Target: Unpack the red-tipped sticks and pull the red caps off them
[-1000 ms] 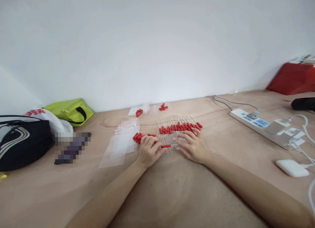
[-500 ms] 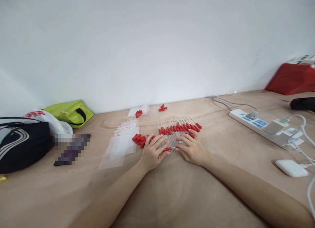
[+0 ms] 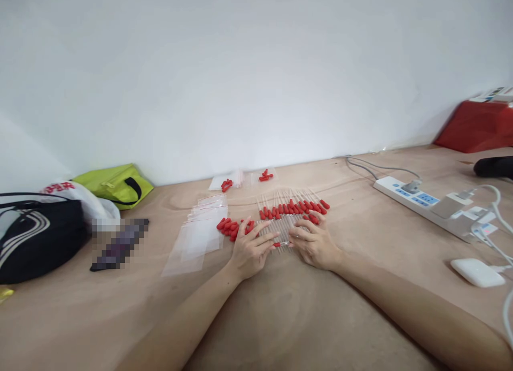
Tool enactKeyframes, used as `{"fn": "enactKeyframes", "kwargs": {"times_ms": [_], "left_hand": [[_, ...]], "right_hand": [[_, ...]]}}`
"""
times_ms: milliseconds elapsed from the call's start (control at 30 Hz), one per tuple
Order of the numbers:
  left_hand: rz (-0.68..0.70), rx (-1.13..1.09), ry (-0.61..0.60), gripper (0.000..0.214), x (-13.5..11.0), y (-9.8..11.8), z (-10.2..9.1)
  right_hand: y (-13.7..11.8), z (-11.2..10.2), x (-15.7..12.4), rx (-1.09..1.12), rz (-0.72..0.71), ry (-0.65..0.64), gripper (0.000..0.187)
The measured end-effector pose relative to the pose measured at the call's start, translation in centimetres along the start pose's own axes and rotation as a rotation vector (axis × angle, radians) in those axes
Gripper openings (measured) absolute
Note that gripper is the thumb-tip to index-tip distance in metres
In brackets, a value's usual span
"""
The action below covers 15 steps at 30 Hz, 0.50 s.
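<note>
Left hand [image 3: 250, 250]: fingers splayed flat, tips touching a red-capped tube [image 3: 280, 244]
Right hand [image 3: 315, 244]: curled onto its other end; grip unclear
Tube row [image 3: 292, 208]: 12 o'clock of hands; Loose red caps [image 3: 230, 227]: 10 o'clock

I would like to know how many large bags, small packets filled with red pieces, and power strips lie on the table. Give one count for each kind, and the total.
Large bags: 3 (green bag, black bag, white bag)
Filled packets: 2
Power strip: 1
Total: 6
</note>
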<state>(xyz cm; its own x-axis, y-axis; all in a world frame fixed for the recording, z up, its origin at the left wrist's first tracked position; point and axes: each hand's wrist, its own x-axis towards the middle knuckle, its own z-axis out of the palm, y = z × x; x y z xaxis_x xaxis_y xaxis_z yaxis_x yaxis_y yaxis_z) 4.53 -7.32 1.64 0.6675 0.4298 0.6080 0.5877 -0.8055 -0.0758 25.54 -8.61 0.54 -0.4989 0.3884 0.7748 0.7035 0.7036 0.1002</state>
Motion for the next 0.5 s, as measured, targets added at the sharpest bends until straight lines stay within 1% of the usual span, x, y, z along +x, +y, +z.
{"fn": "enactKeyframes", "kwargs": {"times_ms": [167, 300, 500], "left_hand": [[-0.005, 0.011, 0.007, 0.023, 0.1, 0.2, -0.5], [0.009, 0.016, 0.009, 0.024, 0.2, 0.3, -0.9], [0.043, 0.008, 0.05, 0.022, 0.1, 0.5, -1.2]], "right_hand": [[-0.1, -0.1, 0.0, -0.015, -0.02, 0.014, 0.017], [-0.1, -0.1, -0.1, -0.004, -0.005, 0.014, 0.018], [0.0, -0.2, -0.4, 0.016, 0.012, -0.002, 0.018]]}}
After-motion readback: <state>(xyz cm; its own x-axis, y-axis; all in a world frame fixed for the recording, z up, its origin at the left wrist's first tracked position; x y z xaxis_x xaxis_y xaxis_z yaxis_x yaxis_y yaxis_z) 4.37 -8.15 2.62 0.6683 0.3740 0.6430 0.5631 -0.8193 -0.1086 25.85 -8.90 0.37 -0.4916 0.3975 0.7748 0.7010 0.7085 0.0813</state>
